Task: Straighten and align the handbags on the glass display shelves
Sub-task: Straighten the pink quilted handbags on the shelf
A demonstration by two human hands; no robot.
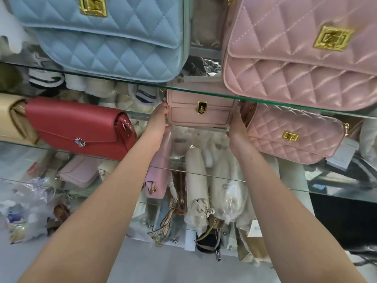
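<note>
Two hands grip a small pale pink handbag (201, 108) with a gold clasp, one at each end. The left hand (160, 119) presses flat against the bag's left side, and the right hand (237, 132) cups its right lower corner, so the bag sits between the palms on a glass shelf (122, 114) in the middle row. Just beyond the right hand lies a pink quilted handbag (295, 135) on the same shelf, near the held bag. Well out past the left hand rests a red flap handbag (81, 127), with a beige bag (10, 117) behind it. Above both hands, on the upper glass shelf (204, 92), stand a blue quilted handbag (112, 43) and a large pink quilted handbag (302, 58). Below the forearms, lower shelves hold more bags, too cluttered to tell apart.
</note>
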